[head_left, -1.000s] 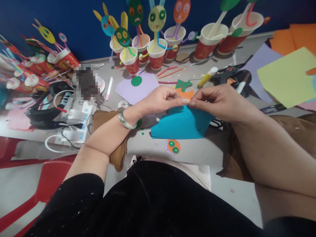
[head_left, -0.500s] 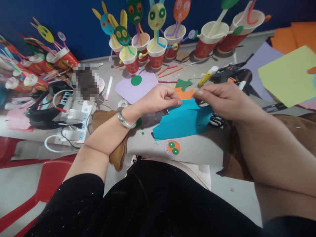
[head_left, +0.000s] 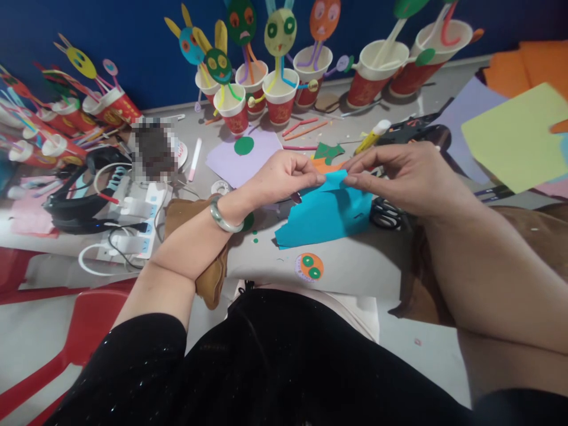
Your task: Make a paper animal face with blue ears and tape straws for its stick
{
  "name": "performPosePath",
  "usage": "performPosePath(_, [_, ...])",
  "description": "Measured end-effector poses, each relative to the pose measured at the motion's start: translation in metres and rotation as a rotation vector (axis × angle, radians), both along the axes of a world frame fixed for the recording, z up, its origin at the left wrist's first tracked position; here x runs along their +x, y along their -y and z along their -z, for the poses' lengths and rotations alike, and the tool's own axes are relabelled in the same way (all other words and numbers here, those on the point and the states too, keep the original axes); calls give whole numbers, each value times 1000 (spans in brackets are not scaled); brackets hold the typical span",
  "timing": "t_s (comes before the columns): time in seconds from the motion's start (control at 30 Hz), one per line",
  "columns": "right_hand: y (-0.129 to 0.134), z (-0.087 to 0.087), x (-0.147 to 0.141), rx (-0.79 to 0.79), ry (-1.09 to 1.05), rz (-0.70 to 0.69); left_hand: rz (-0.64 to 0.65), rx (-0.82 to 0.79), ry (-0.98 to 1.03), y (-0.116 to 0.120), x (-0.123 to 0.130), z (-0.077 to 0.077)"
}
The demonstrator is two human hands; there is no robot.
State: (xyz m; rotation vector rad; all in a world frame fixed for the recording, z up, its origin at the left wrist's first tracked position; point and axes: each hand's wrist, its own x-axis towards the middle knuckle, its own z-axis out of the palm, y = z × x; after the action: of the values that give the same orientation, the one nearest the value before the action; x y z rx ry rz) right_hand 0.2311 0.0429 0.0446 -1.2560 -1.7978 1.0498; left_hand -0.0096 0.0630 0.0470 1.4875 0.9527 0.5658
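A sheet of blue paper with ragged cut edges lies under my hands, its far edge lifted and folded over. My left hand, with a bangle at the wrist, pinches the fold on its left side. Thumb and fingers of my right hand close on the same fold from the right. Just beyond are scraps of orange paper and green paper. Black-handled scissors lie by the paper's right edge. Nearer my body rests an orange paper disc with green eyes.
Red paper cups holding paper-faced figures line the blue wall. A yellow marker is behind my right hand. Coloured sheets are stacked at right. To the left are a power strip with cables and a red chair.
The far edge of the blue paper is folded over more. My right hand has shifted slightly left and turned, its fingers nearer my left hand. More of the scissors shows.
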Motion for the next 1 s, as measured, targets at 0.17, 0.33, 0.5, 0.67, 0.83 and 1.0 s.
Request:
performPosePath(0.17, [0,6,-2,0,-30,25,27,8,2,0,-1,1])
performPosePath(0.33, [3,8,-5,-29,-3,42,34,39,4,1,-1,0])
performPosePath(0.5, [7,4,-9,-57,-26,82,43,55,7,2,0,-1])
performPosePath(0.67, [6,5,-12,-70,-57,59,52,33,13,5,2,1])
performPosePath(0.83, [5,5,-13,-36,29,6,62,34,24,7,5,2])
performPosePath(1.0, [6,3,-15,-40,60,-16,64,47,16,9,7,3])
